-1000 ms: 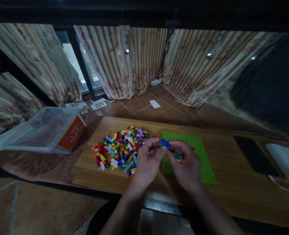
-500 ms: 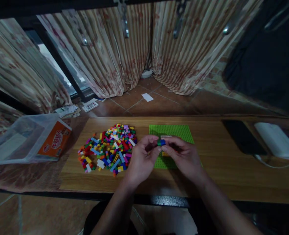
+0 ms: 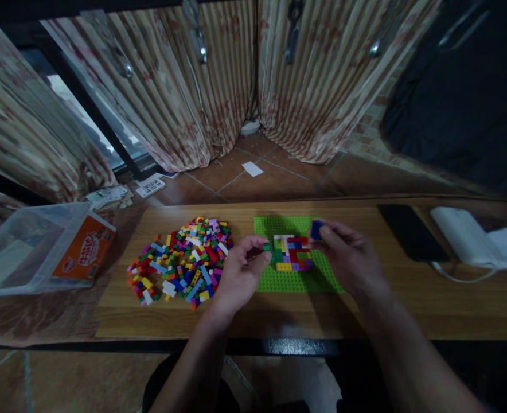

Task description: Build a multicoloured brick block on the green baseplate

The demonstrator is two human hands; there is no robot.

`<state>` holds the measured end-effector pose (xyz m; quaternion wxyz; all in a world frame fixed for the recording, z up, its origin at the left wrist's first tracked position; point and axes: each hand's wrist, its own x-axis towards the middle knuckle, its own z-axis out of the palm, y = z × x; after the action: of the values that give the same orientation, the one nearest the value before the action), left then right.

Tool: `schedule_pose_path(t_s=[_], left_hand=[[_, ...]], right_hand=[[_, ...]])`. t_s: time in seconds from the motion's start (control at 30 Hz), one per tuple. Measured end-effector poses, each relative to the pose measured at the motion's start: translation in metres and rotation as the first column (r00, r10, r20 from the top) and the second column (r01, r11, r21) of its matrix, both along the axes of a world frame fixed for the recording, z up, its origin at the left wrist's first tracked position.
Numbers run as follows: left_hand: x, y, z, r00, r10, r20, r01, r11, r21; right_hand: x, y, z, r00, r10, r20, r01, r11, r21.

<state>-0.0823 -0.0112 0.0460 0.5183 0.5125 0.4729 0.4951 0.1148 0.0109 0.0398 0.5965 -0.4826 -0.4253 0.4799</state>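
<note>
My left hand [image 3: 241, 274] pinches a small green toy brick [image 3: 266, 247] between thumb and fingertips, over the left side of the green baseplate [image 3: 296, 282]. Above the plate's right side, my right hand [image 3: 348, 249] grips a dark blue brick [image 3: 316, 230], tilted toward me. Between the two hands a low block of multicoloured bricks [image 3: 291, 253] sits on the plate, with white, red, yellow, purple and green pieces. My right fingers partly cover its right edge. Left of my left hand lies a loose heap of mixed bricks [image 3: 184, 261] on the wooden board.
A clear plastic box [image 3: 34, 241] with an orange label stands at the left. On the right lie a black phone [image 3: 412, 232] and a white power bank [image 3: 466, 235], joined by a white cable. The board's front edge [image 3: 279, 346] runs close to me.
My hands have parted, the right moving right with the blue brick and the left keeping the green one. The brick block on the plate is now uncovered. The view has shifted slightly.
</note>
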Motion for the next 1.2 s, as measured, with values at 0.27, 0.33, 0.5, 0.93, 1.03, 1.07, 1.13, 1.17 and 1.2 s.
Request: schedule_pose_path(t_s=[0.27,0.33,0.5,0.93,1.03,1.07,1.13,1.17,1.2], left_hand=[[-0.004,0.005,-0.015,0.988,0.045,-0.148,-0.061,0.993,-0.103],[-0.001,0.005,-0.017,0.982,0.019,-0.189,-0.043,0.992,-0.122],[0.005,0.001,-0.016,0.929,-0.013,-0.369,-0.024,0.995,-0.097],[0.015,-0.003,-0.023,0.883,-0.026,-0.469,0.016,1.0,-0.024],[0.014,-0.004,-0.021,0.886,-0.023,-0.464,0.017,1.0,-0.018],[0.014,-0.004,-0.02,0.887,-0.02,-0.46,0.014,1.0,-0.017],[0.014,-0.004,-0.019,0.886,-0.019,-0.463,0.01,1.0,-0.022],[0.014,-0.004,-0.019,0.883,-0.019,-0.468,0.008,1.0,-0.024],[0.014,-0.005,-0.018,0.88,-0.018,-0.475,0.008,1.0,-0.023]], right_hand=[[0.033,0.007,-0.009,0.918,-0.055,0.393,0.057,0.998,0.005],[0.026,0.005,-0.012,0.89,-0.019,0.455,0.021,1.0,0.001],[0.02,0.004,-0.013,0.805,0.002,0.594,0.03,0.999,-0.045],[-0.015,-0.012,-0.017,0.411,-0.02,0.911,0.0,1.0,0.022],[-0.017,-0.011,-0.02,0.365,-0.059,0.929,0.014,0.998,0.058],[-0.017,-0.011,-0.021,0.358,-0.064,0.932,0.018,0.998,0.062],[-0.017,-0.01,-0.022,0.353,-0.063,0.934,0.016,0.998,0.061],[-0.017,-0.01,-0.022,0.357,-0.057,0.932,0.015,0.998,0.056],[-0.018,-0.01,-0.022,0.364,-0.049,0.93,0.014,0.999,0.048]])
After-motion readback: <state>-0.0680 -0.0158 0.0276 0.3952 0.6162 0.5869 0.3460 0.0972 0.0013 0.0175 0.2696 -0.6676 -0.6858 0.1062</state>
